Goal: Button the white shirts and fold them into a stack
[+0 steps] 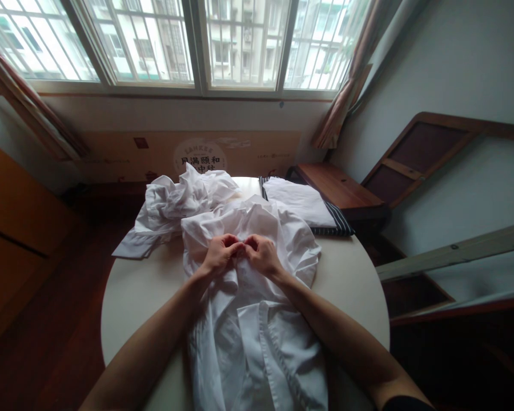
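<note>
A white shirt (257,342) lies spread lengthwise on the round pale table (145,285), its collar end away from me. My left hand (220,255) and my right hand (261,254) meet at the middle of the shirt's upper front. Both are closed in a pinch on the fabric near the placket, fingertips almost touching each other. What exactly sits between the fingers is too small to make out.
A crumpled heap of white garments (175,205) lies at the table's far left. A folded white cloth on a dark striped one (304,208) sits at the far right. A wooden bench (338,188) and leaning frames stand to the right; a window is behind.
</note>
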A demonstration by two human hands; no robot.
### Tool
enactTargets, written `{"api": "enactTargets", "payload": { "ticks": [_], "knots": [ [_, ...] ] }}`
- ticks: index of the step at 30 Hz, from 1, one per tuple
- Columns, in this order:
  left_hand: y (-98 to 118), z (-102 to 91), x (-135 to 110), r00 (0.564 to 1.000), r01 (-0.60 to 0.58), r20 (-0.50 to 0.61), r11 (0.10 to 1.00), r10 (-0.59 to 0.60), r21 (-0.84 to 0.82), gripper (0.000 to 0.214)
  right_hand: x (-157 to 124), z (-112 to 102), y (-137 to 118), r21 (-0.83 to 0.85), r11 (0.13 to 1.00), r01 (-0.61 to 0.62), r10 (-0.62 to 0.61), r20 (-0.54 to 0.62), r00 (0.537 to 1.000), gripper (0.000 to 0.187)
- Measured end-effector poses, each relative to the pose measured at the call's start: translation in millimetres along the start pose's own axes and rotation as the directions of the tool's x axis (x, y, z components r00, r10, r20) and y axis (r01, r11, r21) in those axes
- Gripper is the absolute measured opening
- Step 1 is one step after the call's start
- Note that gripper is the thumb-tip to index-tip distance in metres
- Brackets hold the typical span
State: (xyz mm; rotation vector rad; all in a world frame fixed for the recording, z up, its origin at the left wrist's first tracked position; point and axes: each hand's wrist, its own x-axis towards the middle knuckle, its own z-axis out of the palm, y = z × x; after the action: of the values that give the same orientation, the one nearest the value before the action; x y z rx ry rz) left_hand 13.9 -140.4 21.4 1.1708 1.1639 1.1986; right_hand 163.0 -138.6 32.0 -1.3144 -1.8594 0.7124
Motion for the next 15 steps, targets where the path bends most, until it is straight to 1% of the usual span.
{"api": "enactTargets", "payload": {
  "ticks": [3, 5, 9, 12, 15],
  "knots": [
    [0.4, 1.5, -1.7, 0.999, -0.051, -0.011, 0.996, 0.052, 0.08, 0.023, -0.8, 0.6, 1.0, 0.013, 1.0, 0.001, 0.0, -0.02, 1.0, 0.01],
    [1.8, 3.6, -4.2, 0.993, -0.102, -0.039, 0.981, 0.11, 0.164, 0.021, -1.5, 1.0, 1.1, 0.024, 1.0, 0.004, -0.003, -0.038, 0.999, 0.011],
    [4.1, 7.3, -10.1, 0.964, -0.183, -0.121, 0.924, 0.235, 0.337, 0.017, -2.1, 2.2, 0.6, 0.034, 0.999, 0.006, -0.003, -0.07, 0.998, 0.013],
    [1.0, 7.5, -10.3, 0.963, -0.204, -0.093, 0.913, 0.252, 0.355, 0.018, -1.6, 4.3, 1.3, 0.054, 0.999, 0.0, 0.003, -0.066, 0.998, 0.013],
    [-5.4, 7.2, -6.6, 0.976, -0.167, -0.087, 0.944, 0.199, 0.286, 0.019, -0.7, 6.4, 4.1, 0.082, 0.997, -0.017, 0.021, -0.048, 0.999, 0.012]
  ]
}}
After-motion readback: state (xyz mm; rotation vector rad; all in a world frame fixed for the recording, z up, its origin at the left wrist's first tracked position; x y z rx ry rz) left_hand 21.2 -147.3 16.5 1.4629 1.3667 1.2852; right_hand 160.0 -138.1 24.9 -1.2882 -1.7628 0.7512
